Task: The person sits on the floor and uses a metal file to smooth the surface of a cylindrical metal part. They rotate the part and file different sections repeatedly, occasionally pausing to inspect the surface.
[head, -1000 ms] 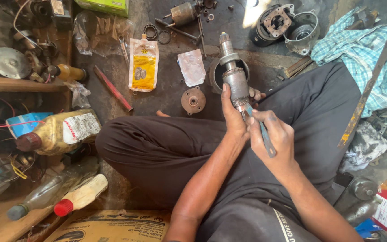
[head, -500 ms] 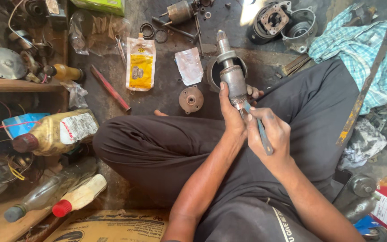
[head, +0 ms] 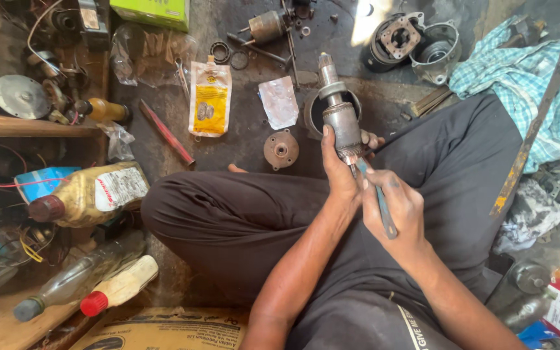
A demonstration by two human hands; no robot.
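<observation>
Armature point(head: 339, 110) upright in left hand point(head: 339, 174), shaft pointing away, long axis vertical.

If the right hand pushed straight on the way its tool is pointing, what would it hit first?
The right hand aims its thin blue-handled tool up-left. Its tip already sits at the lower end of the metal motor shaft assembly that the left hand holds, so that comes first.

Motor shaft point(head: 339, 116) above lap, pouch point(head: 209, 98) left, checked cloth point(head: 533, 78) right
</observation>
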